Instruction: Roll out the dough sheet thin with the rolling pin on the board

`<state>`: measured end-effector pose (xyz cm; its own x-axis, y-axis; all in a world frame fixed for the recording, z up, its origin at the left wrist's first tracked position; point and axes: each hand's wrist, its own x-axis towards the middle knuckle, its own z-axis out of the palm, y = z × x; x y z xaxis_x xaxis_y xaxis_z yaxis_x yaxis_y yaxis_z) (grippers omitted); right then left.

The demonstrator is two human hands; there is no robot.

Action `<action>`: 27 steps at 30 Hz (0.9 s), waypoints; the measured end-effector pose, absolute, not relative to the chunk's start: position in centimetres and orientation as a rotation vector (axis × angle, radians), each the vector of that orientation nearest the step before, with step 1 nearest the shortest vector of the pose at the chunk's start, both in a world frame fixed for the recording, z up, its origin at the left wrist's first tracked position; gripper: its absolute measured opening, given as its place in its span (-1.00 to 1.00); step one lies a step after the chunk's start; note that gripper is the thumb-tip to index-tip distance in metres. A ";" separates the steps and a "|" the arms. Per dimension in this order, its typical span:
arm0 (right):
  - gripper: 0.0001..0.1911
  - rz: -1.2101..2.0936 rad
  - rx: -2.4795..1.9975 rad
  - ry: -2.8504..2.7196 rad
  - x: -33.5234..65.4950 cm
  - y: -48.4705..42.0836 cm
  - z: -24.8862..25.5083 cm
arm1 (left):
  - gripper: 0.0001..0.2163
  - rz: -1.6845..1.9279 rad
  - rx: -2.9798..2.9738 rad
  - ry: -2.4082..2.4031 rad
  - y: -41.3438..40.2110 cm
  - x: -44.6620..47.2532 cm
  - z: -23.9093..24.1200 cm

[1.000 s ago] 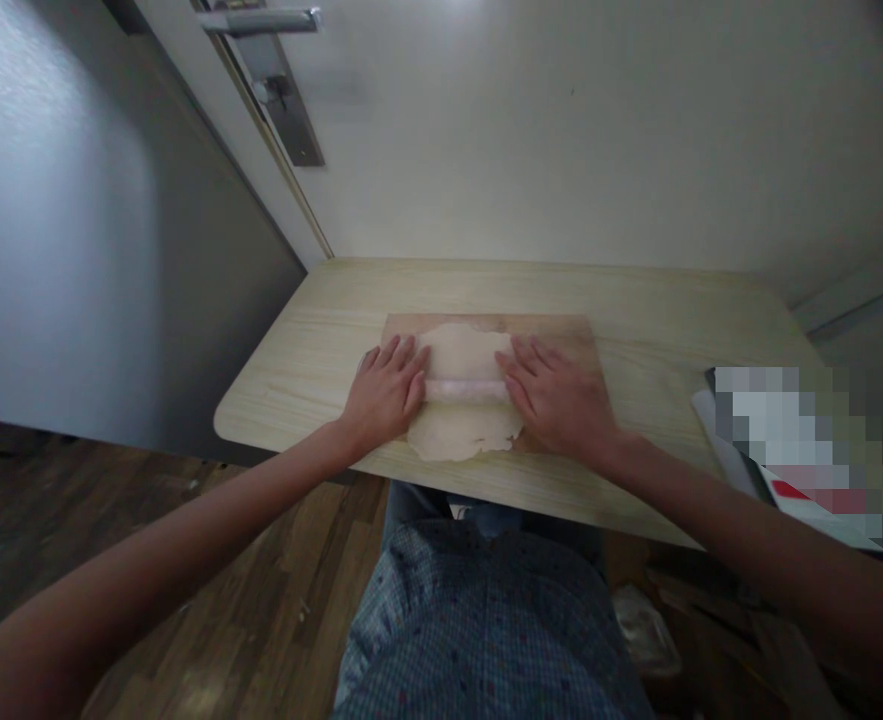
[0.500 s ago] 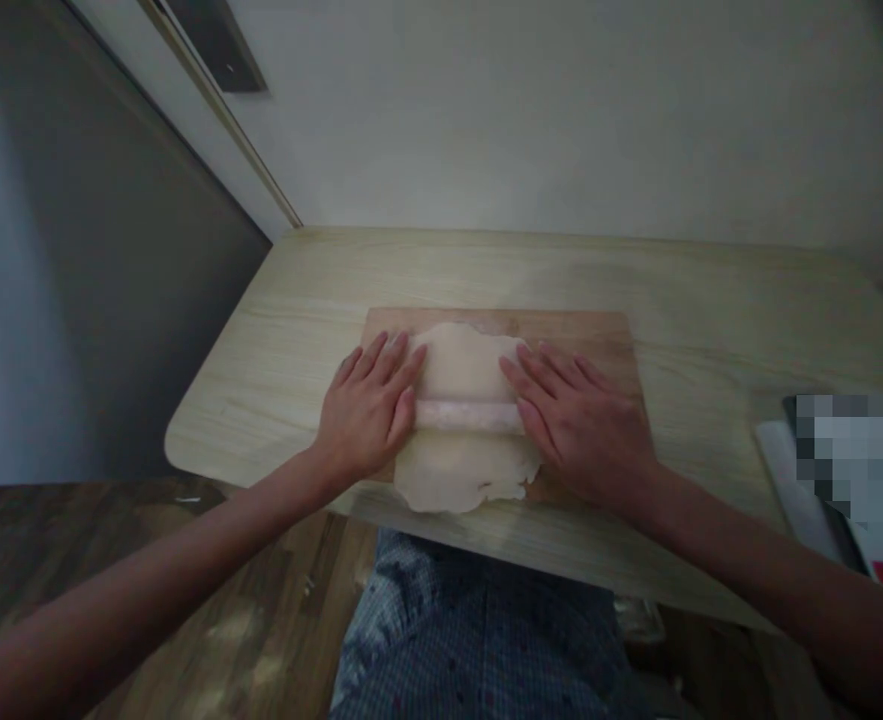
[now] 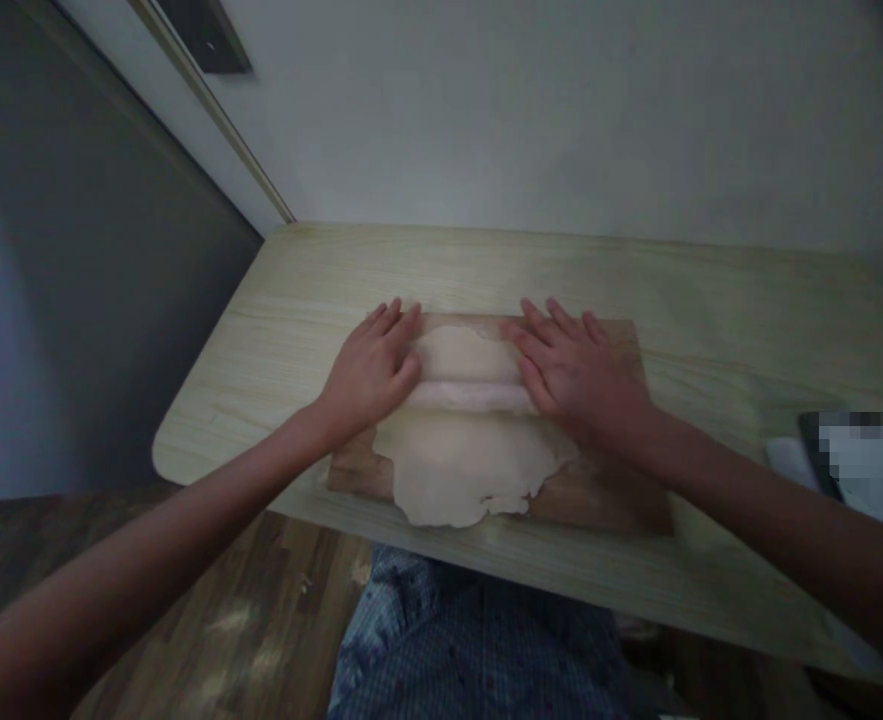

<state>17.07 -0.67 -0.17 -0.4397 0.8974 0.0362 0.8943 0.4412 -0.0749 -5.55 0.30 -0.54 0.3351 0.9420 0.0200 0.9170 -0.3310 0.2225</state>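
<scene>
From where I watch, I see a pale rolling pin (image 3: 473, 397) lying across a thin sheet of dough (image 3: 463, 465), about parallel to the front edge of the worktop (image 3: 238, 350). The dough lies on a wooden board (image 3: 602, 500), and its ragged near side reaches a little over the board's front edge. The board itself is placed near the middle of the worktop's front edge.

I have the left hand (image 3: 372, 368) over the left end of the pin, and the right hand (image 3: 582, 372) over the right end. The grip of both is spread: the fingers are stretched forward toward the worktop's back edge, somewhat apart, and are not curled around the pin. Under the palms the ends of the pin are hidden, so I cannot tell how firmly they press. The left hand covers the far left corner of the board; the far right corner is visible beyond the right hand.

Near the right end of the worktop, well apart from the board, is a dark-edged object (image 3: 808, 455) whose top is blurred into squares, with a whitish thing (image 3: 788, 458) just beside it. Behind the back edge stands a white panel (image 3: 561, 120). Below the front edge I see checked clothing (image 3: 478, 645) and the brown floor (image 3: 261, 610).
</scene>
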 end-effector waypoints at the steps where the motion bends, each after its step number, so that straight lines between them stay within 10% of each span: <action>1: -0.51 0.079 -1.648 -2.586 17.0 -0.2 -0.2 | -0.49 0.219 2.414 1.733 1.0 -5.4 -0.5; 27: -0.53 -0.088 -1.725 -2.381 15.1 -8.4 -0.2 | -0.57 0.270 2.621 1.933 -6.7 -3.2 -0.5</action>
<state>15.14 -8.40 -0.16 -0.2989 0.9340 0.1959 0.9459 0.3171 -0.0685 -3.15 -6.68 -0.46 0.2895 0.9346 0.2069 0.9555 -0.2951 -0.0040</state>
